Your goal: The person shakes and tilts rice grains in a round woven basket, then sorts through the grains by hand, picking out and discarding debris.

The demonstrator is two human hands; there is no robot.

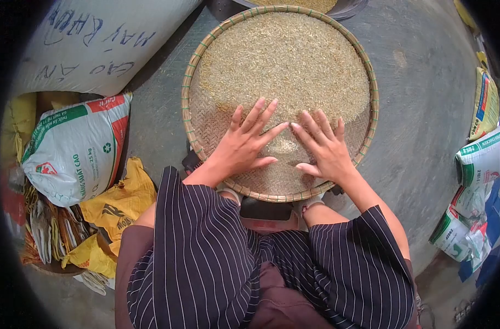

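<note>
A round woven bamboo tray [375,104] lies in front of my knees, with a layer of pale, husky grain [285,60] over its far part. Toward me the weave shows through. My left hand [244,137] rests over the near left part of the tray, fingers spread, its tips at the edge of the grain. On the right, my right hand [324,143] is likewise spread, palm down, fingertips at the grain's edge. Between the two hands sits a small pale patch of grain [283,146]. Neither hand grips anything.
Behind the tray stands a dark basin [350,10] with more grain. A large white sack [96,44] with handwriting leans at the upper left, above a printed feed sack [77,148] and a yellow bag [121,200]. More printed bags [475,164] lie along the right. The floor [420,109] is grey.
</note>
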